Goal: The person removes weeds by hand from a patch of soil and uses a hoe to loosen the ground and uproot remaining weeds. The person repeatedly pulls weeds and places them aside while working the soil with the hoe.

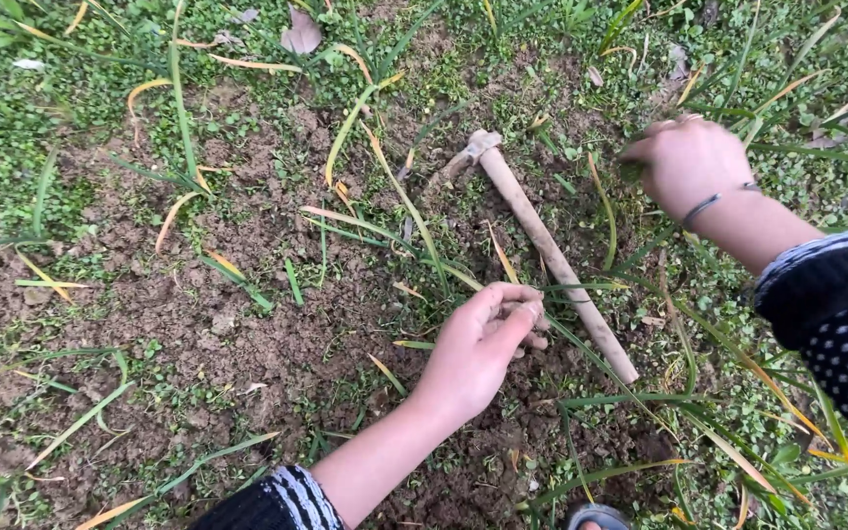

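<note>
Soil (247, 324), bare, brown and crumbly, fills the left and middle of the view, with long thin green and yellowing leaves (385, 177) lying across it and low green weeds (22, 108) along the far left edge. A dry pale leaf (300, 34) lies at the top among the weeds.

Coming up from the bottom, the left hand (478, 344) rests low over the loosened earth, its fingers curled in together and the fingertips (527, 319) bent against the ground next to a wooden handle (552, 260). It seems to be pinching something small, a stem or a bit of root, though the view is too poor to be sure. A striped cuff (291, 496) shows on its forearm.

Just right of that hand the wooden handle lies slantwise on the soil, its far end joined to a small digging blade (463, 157) partly sunk in dirt, its near end pointing to the lower right.

Further right, the right hand (689, 162) is closed into a fist around a tuft of green plants (630, 172) at the edge of the weedy patch. A thin bangle (704, 206) circles its wrist, and a dark dotted sleeve (841, 304) runs off the right edge.
</note>
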